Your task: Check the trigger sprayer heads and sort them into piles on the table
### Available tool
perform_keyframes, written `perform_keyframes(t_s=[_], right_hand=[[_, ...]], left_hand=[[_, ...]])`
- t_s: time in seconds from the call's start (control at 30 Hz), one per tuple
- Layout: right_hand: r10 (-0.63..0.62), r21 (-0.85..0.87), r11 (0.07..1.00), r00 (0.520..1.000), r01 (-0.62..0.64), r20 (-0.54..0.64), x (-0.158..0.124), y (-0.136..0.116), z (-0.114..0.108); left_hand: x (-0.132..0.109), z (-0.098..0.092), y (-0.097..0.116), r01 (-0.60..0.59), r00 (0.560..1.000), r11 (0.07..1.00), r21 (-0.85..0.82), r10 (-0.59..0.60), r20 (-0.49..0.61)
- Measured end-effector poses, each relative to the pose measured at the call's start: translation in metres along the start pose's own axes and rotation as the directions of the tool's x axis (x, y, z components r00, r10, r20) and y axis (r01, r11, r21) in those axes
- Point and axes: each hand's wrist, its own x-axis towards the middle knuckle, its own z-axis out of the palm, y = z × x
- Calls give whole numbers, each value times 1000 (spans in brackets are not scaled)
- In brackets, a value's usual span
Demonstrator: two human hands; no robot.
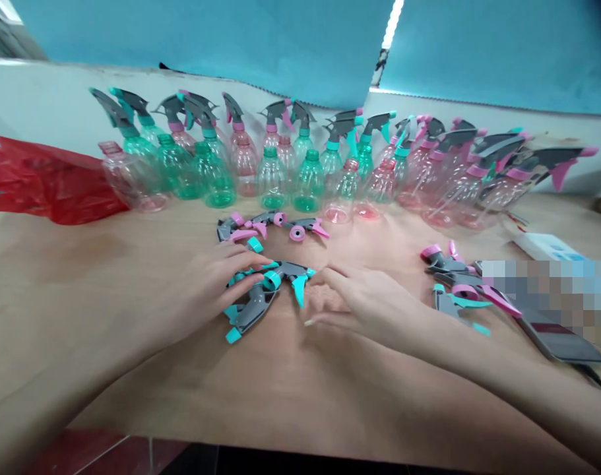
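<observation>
My left hand [218,280] lies over a small group of grey and teal trigger spray heads, its fingers stretched out and apart across them. One spray head [253,310] points its teal nozzle toward me, just beyond those fingers. Another spray head [287,268] lies crosswise between my hands, teal trigger down. At its nozzle end, my right hand [354,300] has curled fingertips touching or nearly touching it, with the thumb held apart. Behind them sit several grey and pink spray heads [307,227]. What lies under my left palm is hidden.
Along the wall stand several clear bottles, some uncapped like the green bottle [307,181], others with spray heads on. A red plastic bag [57,178] lies at left. More spray heads [461,280] rest at right beside a phone-like dark device [557,336], partly blurred out.
</observation>
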Motion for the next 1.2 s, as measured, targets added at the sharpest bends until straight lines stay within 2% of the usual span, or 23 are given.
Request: perform_keyframes(t_s=[0.13, 0.3, 0.5, 0.57, 0.63, 0.7, 0.8, 0.9, 0.97, 1.1, 1.2], right_hand=[[-75, -56, 996, 997, 74, -18, 29, -7, 21], [-117, -70, 991, 992, 114, -44, 33, -1, 30], [-73, 86, 993, 990, 84, -121, 14, 10, 17], [-13, 169, 985, 988, 39, -152, 8, 8, 10], [51, 254, 967, 984, -6, -172, 2, 3, 3], [119, 431, 902, 980, -40, -157, -5, -3, -2], [221, 740, 663, 974, -115, -46, -17, -10, -2], [255, 875, 444, 964, -190, 80, -31, -12, 2], [245, 901, 379, 962, -212, 123, -38, -11, 4], [200, 869, 434, 966, -236, 163, -48, -3, -1], [122, 766, 564, 948, -309, 293, -51, 12, -18]], left_hand=[[-13, 6, 4, 10, 999, 1000, -2, -10, -37], [-31, 17, 13, -48, 999, 995, 90, 48, -5], [-37, 22, 7, -83, 995, 981, 174, 90, -32], [-36, 20, 10, -53, 997, 989, 140, 60, -45], [-33, 19, 17, 5, 994, 998, 69, 3, -106], [-28, 20, 28, 80, 981, 996, -28, -84, -173], [-16, 25, 45, 167, 963, 962, -215, -206, -172], [-6, 34, 57, 173, 968, 879, -443, -235, -87], [-1, 40, 63, 201, 964, 774, -601, -265, -18], [10, 51, 72, 268, 939, 527, -806, -332, 95], [20, 57, 81, 300, 940, 426, -854, -284, 189]])
